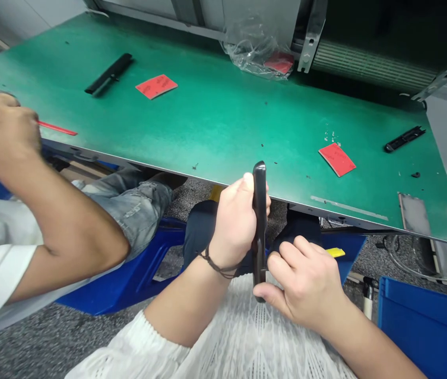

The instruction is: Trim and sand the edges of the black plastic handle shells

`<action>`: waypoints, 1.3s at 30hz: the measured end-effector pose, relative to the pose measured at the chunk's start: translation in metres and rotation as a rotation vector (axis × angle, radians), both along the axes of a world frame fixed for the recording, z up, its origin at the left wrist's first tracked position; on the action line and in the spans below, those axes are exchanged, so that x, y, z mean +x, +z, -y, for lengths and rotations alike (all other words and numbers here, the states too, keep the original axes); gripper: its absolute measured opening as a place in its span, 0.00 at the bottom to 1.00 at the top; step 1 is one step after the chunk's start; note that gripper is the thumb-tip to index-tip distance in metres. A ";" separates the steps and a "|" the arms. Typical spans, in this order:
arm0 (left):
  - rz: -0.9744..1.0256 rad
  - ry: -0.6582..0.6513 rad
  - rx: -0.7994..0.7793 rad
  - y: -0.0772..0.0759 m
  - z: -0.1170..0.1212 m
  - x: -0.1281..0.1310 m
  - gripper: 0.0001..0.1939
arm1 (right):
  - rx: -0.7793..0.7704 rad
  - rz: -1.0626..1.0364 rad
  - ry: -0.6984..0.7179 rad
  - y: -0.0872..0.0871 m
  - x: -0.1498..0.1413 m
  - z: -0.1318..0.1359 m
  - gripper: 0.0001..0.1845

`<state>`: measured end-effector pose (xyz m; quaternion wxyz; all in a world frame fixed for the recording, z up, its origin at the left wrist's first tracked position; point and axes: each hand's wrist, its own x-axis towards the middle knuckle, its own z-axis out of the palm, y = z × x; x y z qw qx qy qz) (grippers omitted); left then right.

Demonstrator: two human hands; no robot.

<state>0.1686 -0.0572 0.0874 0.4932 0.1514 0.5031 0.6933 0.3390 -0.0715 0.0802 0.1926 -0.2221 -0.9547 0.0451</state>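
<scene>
A green anti-static mat [223, 116] covered the bench, carrying red pads [337, 159] and a loose black strip [405, 138], with a crumpled plastic bag [255, 50] beyond it and a blue crate [424, 331] on the speckled grey floor [29, 342]. The person's left hand [239, 221] closed around an upright black plastic bar [259, 226] just below the mat's front edge, while the right hand [302, 284] pinched its lower part between thumb and fingers; a co-worker's curled hand [2, 121] hovered near a red strip [57, 128]. Faint marks on the red pads were too small to read.
</scene>
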 end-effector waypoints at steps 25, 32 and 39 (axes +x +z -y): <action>0.088 0.217 -0.029 -0.002 -0.023 -0.022 0.25 | 0.065 -0.003 -0.066 -0.005 0.004 0.007 0.30; 0.128 0.356 -0.083 -0.015 -0.027 -0.029 0.22 | 0.117 -0.069 -0.117 -0.014 0.005 0.006 0.29; 0.153 0.431 -0.094 -0.021 -0.030 -0.041 0.21 | -0.168 -0.038 -0.234 -0.030 0.017 -0.014 0.15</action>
